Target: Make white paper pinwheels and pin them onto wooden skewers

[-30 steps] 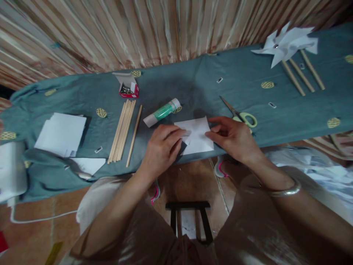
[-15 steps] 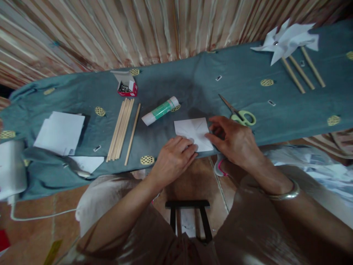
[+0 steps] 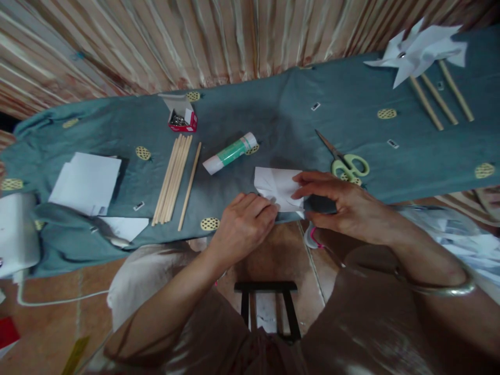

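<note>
A small white paper square with crease lines lies at the table's near edge. My left hand grips its lower left part, with the fingers curled together over the edge. My right hand is open at the paper's right side: two fingertips touch its upper face, and the thumb stays apart below, near a small raised corner. Just beyond the paper lies a green and white glue stick. Scissors with light green handles rest beyond my right hand.
Left of the glue stick lie several thin wooden sticks and one separate stick. An open red box holds small metal pieces. White paper sheets are stacked at left. White pinwheels on sticks lie far right.
My right hand has shifted slightly right, its thumb now spread away from the fingers. The paper's lower right corner has lifted. My left hand stays on the paper.
</note>
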`<move>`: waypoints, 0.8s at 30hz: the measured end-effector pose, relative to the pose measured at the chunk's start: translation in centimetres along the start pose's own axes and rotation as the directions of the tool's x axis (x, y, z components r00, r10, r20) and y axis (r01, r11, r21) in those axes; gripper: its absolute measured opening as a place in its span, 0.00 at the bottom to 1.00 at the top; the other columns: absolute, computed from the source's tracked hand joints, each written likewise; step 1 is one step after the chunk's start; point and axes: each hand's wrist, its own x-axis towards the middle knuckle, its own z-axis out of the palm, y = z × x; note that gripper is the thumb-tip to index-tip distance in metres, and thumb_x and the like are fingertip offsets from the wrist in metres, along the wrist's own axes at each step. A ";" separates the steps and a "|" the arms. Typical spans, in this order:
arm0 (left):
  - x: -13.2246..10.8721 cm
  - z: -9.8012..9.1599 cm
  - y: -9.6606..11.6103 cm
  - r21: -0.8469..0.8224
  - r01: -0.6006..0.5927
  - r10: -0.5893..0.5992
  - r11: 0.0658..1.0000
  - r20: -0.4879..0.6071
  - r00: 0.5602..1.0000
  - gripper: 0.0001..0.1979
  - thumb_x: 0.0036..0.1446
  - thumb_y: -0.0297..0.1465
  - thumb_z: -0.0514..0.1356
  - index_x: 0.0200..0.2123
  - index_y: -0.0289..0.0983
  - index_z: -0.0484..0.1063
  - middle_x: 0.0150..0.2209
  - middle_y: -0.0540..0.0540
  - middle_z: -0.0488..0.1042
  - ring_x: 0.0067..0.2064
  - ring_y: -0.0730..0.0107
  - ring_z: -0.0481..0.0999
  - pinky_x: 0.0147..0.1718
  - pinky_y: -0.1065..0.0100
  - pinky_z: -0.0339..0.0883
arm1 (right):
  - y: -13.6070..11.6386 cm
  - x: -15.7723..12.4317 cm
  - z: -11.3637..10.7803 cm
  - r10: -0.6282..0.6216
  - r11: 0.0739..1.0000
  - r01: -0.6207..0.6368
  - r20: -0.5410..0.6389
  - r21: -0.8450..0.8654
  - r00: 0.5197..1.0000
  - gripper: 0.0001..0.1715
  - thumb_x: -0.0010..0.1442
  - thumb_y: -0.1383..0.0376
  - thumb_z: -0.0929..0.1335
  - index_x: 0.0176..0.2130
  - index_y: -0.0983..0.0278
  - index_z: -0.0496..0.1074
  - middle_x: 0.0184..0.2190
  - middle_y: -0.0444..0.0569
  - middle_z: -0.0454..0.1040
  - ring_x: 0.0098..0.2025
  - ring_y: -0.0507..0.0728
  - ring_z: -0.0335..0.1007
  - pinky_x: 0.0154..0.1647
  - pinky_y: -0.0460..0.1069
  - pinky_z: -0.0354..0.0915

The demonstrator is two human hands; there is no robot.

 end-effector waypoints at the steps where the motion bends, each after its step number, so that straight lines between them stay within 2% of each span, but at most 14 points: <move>1: 0.0 -0.1 0.0 -0.003 0.001 -0.001 1.000 0.003 1.000 0.05 0.63 0.26 0.57 0.37 0.33 0.74 0.34 0.45 0.77 0.35 0.66 0.74 0.34 0.64 0.63 | 0.0 0.0 0.0 0.018 0.999 -0.018 0.009 0.033 1.000 0.15 0.52 0.65 0.72 0.42 0.57 0.78 0.57 0.50 0.72 0.59 0.64 0.68 0.60 0.61 0.65; 4: -0.1 -0.2 0.0 -0.005 0.000 0.000 1.000 0.024 1.000 0.06 0.63 0.26 0.57 0.37 0.34 0.74 0.34 0.46 0.77 0.35 0.66 0.74 0.34 0.64 0.63 | -0.1 0.1 0.3 0.052 0.987 -0.053 0.012 0.153 0.999 0.08 0.53 0.61 0.73 0.37 0.57 0.79 0.55 0.49 0.73 0.58 0.64 0.69 0.61 0.61 0.63; 8: -0.2 -0.2 0.2 -0.023 -0.002 0.003 1.000 0.060 0.998 0.06 0.63 0.26 0.56 0.38 0.34 0.74 0.34 0.46 0.77 0.37 0.65 0.73 0.35 0.63 0.63 | 0.1 0.4 1.0 0.052 0.973 -0.044 -0.027 0.225 0.998 0.04 0.55 0.61 0.72 0.32 0.57 0.80 0.51 0.47 0.76 0.54 0.62 0.72 0.59 0.60 0.65; 16: -0.3 0.0 0.3 -0.036 0.009 -0.007 0.999 0.066 0.998 0.06 0.63 0.26 0.56 0.39 0.33 0.74 0.35 0.44 0.77 0.38 0.64 0.73 0.36 0.63 0.66 | 0.5 1.2 2.3 -0.009 0.988 0.032 -0.150 0.148 0.989 0.08 0.59 0.66 0.69 0.36 0.58 0.80 0.47 0.49 0.77 0.49 0.60 0.74 0.54 0.59 0.68; 20: -0.4 0.2 0.4 -0.040 0.023 -0.021 0.999 0.045 0.999 0.08 0.65 0.27 0.55 0.45 0.32 0.72 0.38 0.43 0.78 0.39 0.64 0.73 0.37 0.62 0.68 | 0.3 1.5 3.2 -0.021 0.995 0.043 -0.233 0.088 0.972 0.05 0.57 0.67 0.70 0.33 0.59 0.79 0.46 0.50 0.77 0.49 0.61 0.74 0.52 0.59 0.68; 24: -0.4 0.3 0.6 -0.090 -0.003 0.007 0.996 0.050 0.999 0.11 0.65 0.26 0.55 0.49 0.32 0.70 0.38 0.44 0.77 0.40 0.64 0.73 0.38 0.63 0.69 | 0.0 1.6 3.7 -0.028 0.997 0.045 -0.257 0.059 0.966 0.04 0.57 0.68 0.70 0.32 0.60 0.77 0.46 0.50 0.76 0.49 0.61 0.73 0.52 0.59 0.68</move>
